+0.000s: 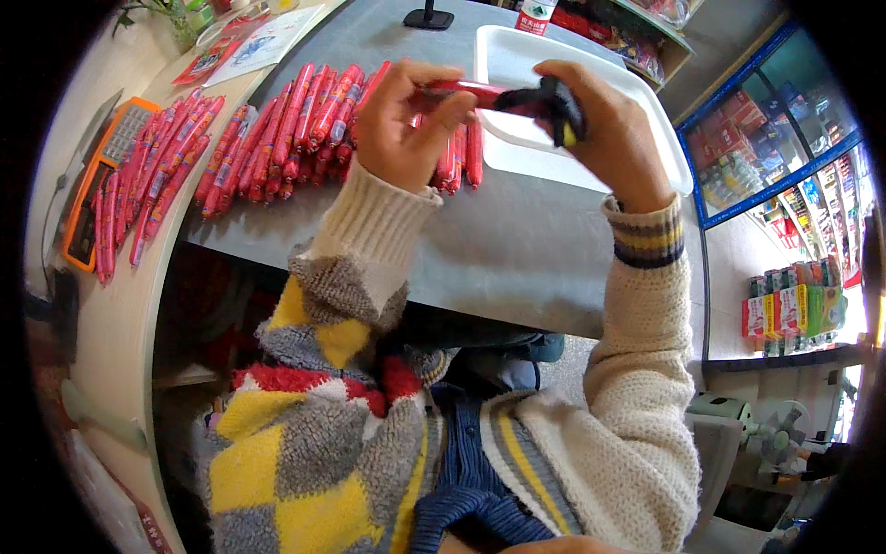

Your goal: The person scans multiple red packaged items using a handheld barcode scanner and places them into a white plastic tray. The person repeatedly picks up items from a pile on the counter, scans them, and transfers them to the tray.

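Above the grey tabletop, my left hand [415, 124] grips one end of a red-wrapped sausage [477, 93]. My right hand [602, 131] is closed around a black tool with a yellow part [564, 111], probably a peeler or cutter, blurred; its black end meets the sausage's other end. Many red-wrapped sausages [277, 145] lie in a pile on the table behind and left of my left hand, a few of them showing below its wrist. Another heap of sausages [156, 173] lies on the wooden counter. Beneath my right hand is a white plastic tray [512, 154].
An orange calculator [79, 221] lies under the left heap. Papers [266, 45] and a plant [176, 24] are at the upper left. A black stand base [429, 19] and a bottle [534, 15] stand at the table's far side. A blue-framed glass cabinet [700, 201] is at the right.
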`<control>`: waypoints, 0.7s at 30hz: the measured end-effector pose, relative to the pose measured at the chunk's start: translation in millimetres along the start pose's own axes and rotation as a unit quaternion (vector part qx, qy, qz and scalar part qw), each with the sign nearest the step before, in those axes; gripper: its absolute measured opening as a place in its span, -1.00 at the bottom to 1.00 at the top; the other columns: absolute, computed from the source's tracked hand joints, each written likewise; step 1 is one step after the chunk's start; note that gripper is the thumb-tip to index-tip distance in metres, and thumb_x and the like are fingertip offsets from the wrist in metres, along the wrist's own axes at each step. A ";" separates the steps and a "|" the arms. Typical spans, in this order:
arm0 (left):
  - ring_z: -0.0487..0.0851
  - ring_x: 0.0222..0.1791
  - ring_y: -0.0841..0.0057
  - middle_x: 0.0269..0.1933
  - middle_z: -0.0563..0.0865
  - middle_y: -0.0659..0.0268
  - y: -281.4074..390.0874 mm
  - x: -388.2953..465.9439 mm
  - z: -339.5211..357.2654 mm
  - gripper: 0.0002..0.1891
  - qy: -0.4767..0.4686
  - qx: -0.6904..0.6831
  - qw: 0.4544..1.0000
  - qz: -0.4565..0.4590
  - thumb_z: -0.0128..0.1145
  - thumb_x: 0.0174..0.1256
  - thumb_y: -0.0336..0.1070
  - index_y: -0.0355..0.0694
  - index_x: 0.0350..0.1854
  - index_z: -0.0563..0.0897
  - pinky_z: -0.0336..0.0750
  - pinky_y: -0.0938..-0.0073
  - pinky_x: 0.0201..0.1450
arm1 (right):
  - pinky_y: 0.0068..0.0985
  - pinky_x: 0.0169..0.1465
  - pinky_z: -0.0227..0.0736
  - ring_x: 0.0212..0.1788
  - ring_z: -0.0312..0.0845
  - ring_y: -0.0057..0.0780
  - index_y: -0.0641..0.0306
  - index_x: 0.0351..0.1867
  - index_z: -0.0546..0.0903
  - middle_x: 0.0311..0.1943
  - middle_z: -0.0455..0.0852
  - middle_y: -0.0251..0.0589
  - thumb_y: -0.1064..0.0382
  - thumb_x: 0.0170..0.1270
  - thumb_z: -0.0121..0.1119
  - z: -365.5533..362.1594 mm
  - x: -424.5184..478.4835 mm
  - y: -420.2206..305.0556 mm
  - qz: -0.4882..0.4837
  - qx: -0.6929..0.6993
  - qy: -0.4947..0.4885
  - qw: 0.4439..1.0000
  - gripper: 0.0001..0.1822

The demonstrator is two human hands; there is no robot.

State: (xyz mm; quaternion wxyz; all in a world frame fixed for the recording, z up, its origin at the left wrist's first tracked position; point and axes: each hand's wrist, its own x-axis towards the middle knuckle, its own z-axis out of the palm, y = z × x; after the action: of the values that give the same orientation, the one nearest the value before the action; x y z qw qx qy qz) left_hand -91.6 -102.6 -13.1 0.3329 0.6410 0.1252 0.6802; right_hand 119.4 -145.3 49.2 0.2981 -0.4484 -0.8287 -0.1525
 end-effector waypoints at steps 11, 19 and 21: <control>0.62 -0.27 0.25 -0.33 0.66 0.23 -31.1 14.7 -55.5 -0.87 -0.059 0.544 0.834 -0.074 0.33 -0.02 -0.25 -0.12 -0.53 0.64 0.50 0.22 -0.20 | -0.34 -0.01 0.50 -0.15 0.68 -0.14 0.32 0.02 0.61 -0.18 0.72 0.09 0.03 0.00 0.35 -1.2 -72.4 165.7 0.420 -0.095 -0.255 0.865 -0.44; 0.64 -0.21 0.25 -0.32 0.69 0.29 -26.1 8.0 -38.2 -0.83 -0.078 0.590 0.799 -0.083 0.32 0.02 -0.10 -0.06 -0.47 0.68 0.47 0.12 -0.10 | -0.42 -0.08 0.49 -0.20 0.67 -0.28 0.34 -0.05 0.68 -0.22 0.75 -0.01 -0.20 -0.05 0.33 -4.3 -56.6 129.4 0.482 -0.115 -0.351 0.795 -0.33; 0.64 -0.21 0.25 -0.32 0.70 0.30 -30.8 6.2 -33.9 -0.82 -0.070 0.569 0.818 -0.048 0.30 0.04 -0.09 -0.05 -0.43 0.69 0.45 0.11 -0.08 | -0.41 -0.08 0.49 -0.19 0.67 -0.27 0.33 -0.06 0.68 -0.22 0.75 0.00 -0.19 -0.02 0.31 -3.7 -58.6 134.1 0.468 -0.113 -0.362 0.798 -0.36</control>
State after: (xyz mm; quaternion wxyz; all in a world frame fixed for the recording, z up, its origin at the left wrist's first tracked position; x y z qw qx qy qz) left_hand -114.8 -67.0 -31.6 -0.0510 0.7550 0.4975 0.4242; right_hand 257.3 -111.5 13.2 -0.0418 -0.8350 -0.5418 0.0865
